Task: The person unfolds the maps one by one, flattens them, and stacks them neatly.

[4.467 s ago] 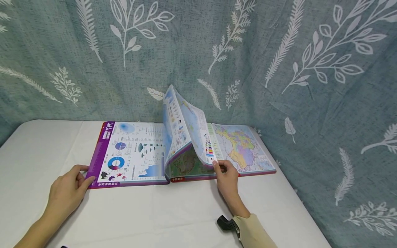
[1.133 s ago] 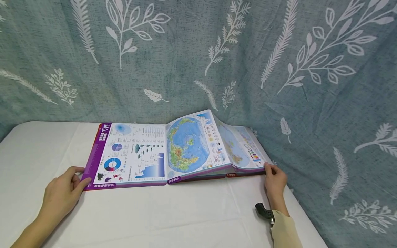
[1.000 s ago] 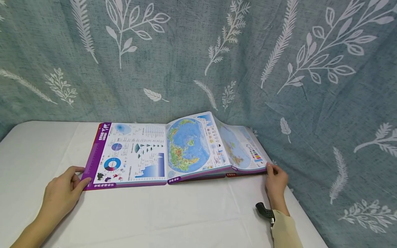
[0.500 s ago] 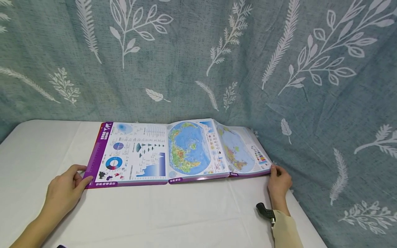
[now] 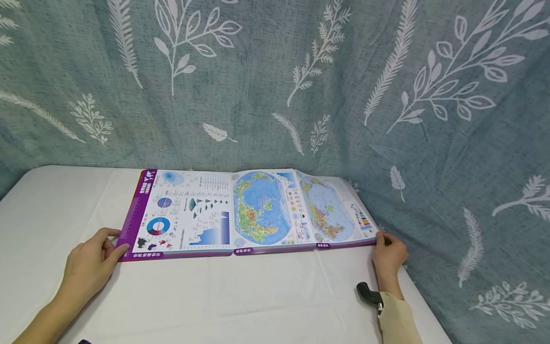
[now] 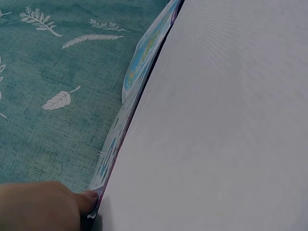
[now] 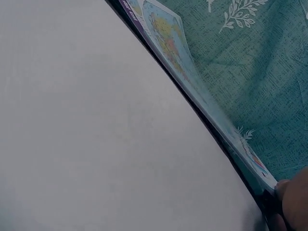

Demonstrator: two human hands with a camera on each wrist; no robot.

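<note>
A fold-out map (image 5: pixel 262 210) in three joined panels lies spread across the white table, with charts on the left panel and world maps on the middle and right ones. Its purple left border (image 5: pixel 136 215) is pinched near the lower corner between the thumb and fingers of my left hand (image 5: pixel 89 258). At the opposite end, my right hand (image 5: pixel 388 255) pinches the lower right corner. The left wrist view shows my left thumb (image 6: pixel 86 202) over the map's edge. In the right wrist view, part of my right hand (image 7: pixel 294 202) shows at the corner.
The white table (image 5: pixel 223 301) extends in front of the map. Behind it and along the right side hangs a green curtain (image 5: pixel 258 86) with white leaf prints. A black device (image 5: pixel 367 294) sits at the right sleeve (image 5: pixel 397 317).
My right hand has carried the folded panels rightward and down, unfolding them over the maps beneath. The raised fold has sunk nearly flat. My left hand stays at the left corner.
</note>
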